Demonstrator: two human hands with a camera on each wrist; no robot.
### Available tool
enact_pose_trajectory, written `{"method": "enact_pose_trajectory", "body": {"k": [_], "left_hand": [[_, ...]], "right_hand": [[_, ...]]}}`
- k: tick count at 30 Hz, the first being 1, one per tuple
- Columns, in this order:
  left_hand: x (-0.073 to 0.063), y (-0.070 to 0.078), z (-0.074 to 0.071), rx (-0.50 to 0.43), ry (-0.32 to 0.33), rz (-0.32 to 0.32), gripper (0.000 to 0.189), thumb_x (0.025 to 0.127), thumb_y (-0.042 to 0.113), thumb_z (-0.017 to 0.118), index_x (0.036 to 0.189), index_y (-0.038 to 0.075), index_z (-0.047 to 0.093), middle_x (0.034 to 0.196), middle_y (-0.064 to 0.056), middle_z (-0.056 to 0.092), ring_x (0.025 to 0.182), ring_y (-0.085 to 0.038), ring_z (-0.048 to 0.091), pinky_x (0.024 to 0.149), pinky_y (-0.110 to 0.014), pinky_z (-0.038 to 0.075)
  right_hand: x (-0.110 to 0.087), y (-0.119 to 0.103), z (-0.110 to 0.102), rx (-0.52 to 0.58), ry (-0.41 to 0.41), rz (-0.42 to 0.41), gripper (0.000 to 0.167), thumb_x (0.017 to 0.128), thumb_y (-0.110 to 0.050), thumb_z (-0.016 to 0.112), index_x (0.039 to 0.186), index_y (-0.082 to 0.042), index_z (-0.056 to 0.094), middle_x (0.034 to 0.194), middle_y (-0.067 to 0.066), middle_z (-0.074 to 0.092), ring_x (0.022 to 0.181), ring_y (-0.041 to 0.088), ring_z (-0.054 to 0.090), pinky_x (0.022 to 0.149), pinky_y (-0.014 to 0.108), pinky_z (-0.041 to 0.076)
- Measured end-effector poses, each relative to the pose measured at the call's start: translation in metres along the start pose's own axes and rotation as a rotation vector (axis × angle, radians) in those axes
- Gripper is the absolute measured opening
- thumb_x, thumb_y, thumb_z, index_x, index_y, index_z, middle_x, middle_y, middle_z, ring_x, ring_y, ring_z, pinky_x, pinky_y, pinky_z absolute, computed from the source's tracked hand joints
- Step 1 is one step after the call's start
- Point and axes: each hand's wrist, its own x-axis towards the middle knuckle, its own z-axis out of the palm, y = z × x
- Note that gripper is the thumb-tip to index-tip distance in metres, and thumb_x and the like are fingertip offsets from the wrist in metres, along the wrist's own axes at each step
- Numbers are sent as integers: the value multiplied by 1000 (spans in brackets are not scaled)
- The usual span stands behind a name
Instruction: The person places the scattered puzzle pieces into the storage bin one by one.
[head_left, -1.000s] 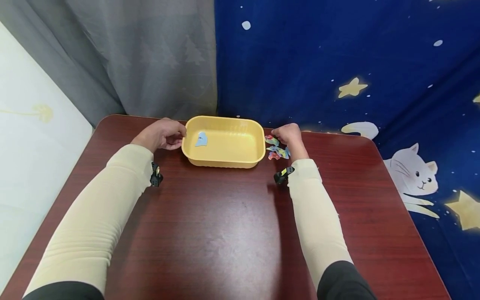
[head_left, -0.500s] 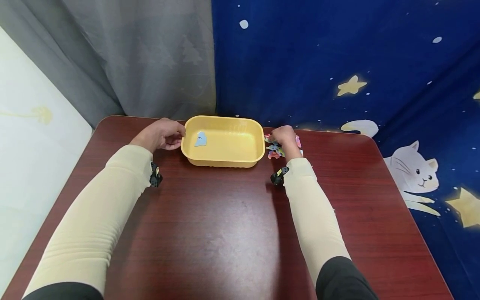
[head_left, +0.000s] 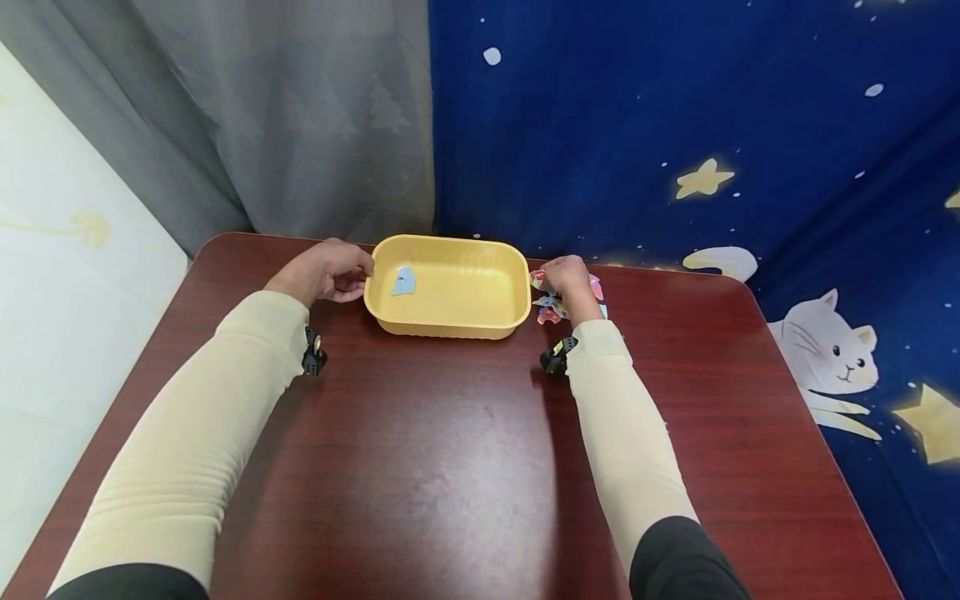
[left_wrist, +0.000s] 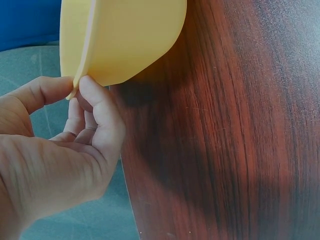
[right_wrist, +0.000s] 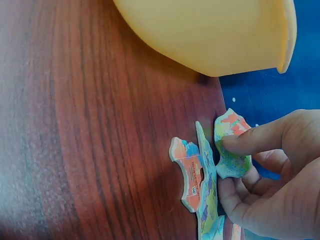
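Note:
A yellow plastic basin (head_left: 450, 325) stands at the far side of the table, with a light blue puzzle piece (head_left: 403, 282) lying inside at its left. My left hand (head_left: 336, 268) pinches the basin's left rim between thumb and fingers. Just right of the basin, my right hand (head_left: 570, 277) is among several colourful, map-printed puzzle pieces (head_left: 549, 315). In the right wrist view, thumb and fingers pinch one green and red puzzle piece (right_wrist: 232, 145) near the table's far edge. Beside it lie a long narrow puzzle piece (right_wrist: 207, 187) and an orange puzzle piece (right_wrist: 190, 175).
The dark red wooden table (head_left: 450, 467) spreads out in front of the basin. Behind its far edge hang a grey curtain (head_left: 322, 125) and a blue starry curtain (head_left: 600, 125). A white wall panel (head_left: 67, 250) is on the left.
My right hand has shifted slightly left and towards me over the puzzle pieces, uncovering pieces on its right side. My left hand keeps its hold on the basin's rim.

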Motion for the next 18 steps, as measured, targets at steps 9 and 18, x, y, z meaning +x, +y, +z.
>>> {"method": "enact_pose_trajectory", "body": {"k": [9, 18], "left_hand": [[0, -1, 0, 0, -1, 3, 12, 90, 11, 55, 100, 5, 52, 72, -1, 57, 61, -12, 58, 67, -25, 57], [-1, -1, -1, 0, -15, 12, 13, 90, 11, 55, 102, 4, 52, 71, 0, 58, 60, -11, 58, 68, -25, 57]], "right_hand": [[1, 2, -8, 163, -66, 30, 53, 74, 13, 55, 121, -8, 67, 110, 10, 61, 68, 17, 45, 49, 25, 41], [-5, 3, -22, 289, -130, 36, 57, 77, 10, 45, 127, -9, 64, 111, 6, 55, 84, 19, 48, 65, 31, 49]]}}
